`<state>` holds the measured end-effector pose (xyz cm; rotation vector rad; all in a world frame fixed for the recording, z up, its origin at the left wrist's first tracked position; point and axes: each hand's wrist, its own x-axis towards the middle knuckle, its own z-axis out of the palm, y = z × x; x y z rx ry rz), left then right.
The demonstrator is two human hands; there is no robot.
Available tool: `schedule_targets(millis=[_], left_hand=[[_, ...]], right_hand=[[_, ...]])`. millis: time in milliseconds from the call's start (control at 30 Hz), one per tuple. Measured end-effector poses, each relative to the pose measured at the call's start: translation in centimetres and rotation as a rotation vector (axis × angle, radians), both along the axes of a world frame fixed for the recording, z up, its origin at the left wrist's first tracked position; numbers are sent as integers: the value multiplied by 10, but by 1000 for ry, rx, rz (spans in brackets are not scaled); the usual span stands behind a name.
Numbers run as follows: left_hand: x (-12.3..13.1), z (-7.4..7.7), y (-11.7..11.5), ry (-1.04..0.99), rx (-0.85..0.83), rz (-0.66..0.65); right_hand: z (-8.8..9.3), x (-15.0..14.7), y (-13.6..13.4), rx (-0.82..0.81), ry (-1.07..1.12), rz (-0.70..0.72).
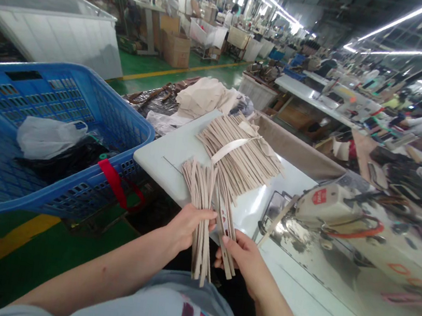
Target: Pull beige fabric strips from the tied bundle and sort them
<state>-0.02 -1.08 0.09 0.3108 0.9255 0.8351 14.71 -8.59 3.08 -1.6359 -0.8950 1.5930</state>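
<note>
My left hand (190, 227) is closed around a bundle of long, thin beige fabric strips (197, 253), whose lower ends hang past the table edge. In my right hand (238, 256) is a smaller bunch of similar strips (225, 257), pinched between thumb and fingers. Both bunches fan upward and lie close together near the front edge of the white sewing table (164, 156). Just beyond them lies a wide pile of beige strips (242, 157), with a pale band (230, 149) across it.
A sewing machine (329, 211) stands on the right of the table, a strip by its needle area. Left is a blue plastic basket (52, 196) holding a white bag (49, 138) and black plastic. Beige cloth (207, 97) is heaped behind. A white bin (56, 26) stands farther left.
</note>
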Motion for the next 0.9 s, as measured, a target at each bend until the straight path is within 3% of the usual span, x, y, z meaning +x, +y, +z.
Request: schedule_targets(millis=[200, 433, 567, 767, 900], left_hand=[[-4, -1, 0, 5, 0, -29], [-3, -1, -1, 59, 61, -6], [-4, -5, -1, 56, 142, -72], [-3, -7, -1, 101, 245, -142], [-1, -5, 0, 129, 223, -142]], right_hand=[[-24, -4, 12, -3, -90, 6], [-9, -4, 2, 55, 13, -64], [-8, -2, -1, 55, 45, -61], [-19, -4, 2, 98, -128, 21], [-15, -5, -2, 145, -199, 80]])
